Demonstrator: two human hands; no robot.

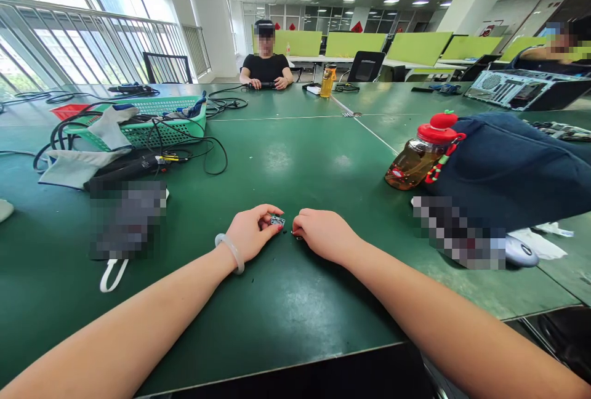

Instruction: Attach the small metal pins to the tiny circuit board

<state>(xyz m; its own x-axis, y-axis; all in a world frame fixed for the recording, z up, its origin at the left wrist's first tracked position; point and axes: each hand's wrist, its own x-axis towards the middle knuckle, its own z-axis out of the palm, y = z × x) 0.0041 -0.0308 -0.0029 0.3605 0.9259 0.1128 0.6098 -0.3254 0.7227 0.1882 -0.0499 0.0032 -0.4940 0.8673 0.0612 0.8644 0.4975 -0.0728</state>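
Observation:
Near the middle of the green table (277, 186), my left hand (249, 233) pinches a small grey piece (277, 221) between thumb and fingers. It looks like a little metal or circuit part, too small to name. A pale bangle (229, 252) circles the left wrist. Just to the right, my right hand (325, 234) rests low at the tabletop, fingers curled together. A tiny shiny bit (296, 236) shows under its fingertips; what they grip is mostly hidden. Small black specks (285, 232) lie between the hands, which are apart.
A green basket (161, 131) with cables and gloves stands at left. At right are a red-lidded bottle (410, 159), a dark blue bag (512, 165) and a mouse (521, 252). Across the table sits a person (266, 69); an opened computer case (503, 89) lies far right.

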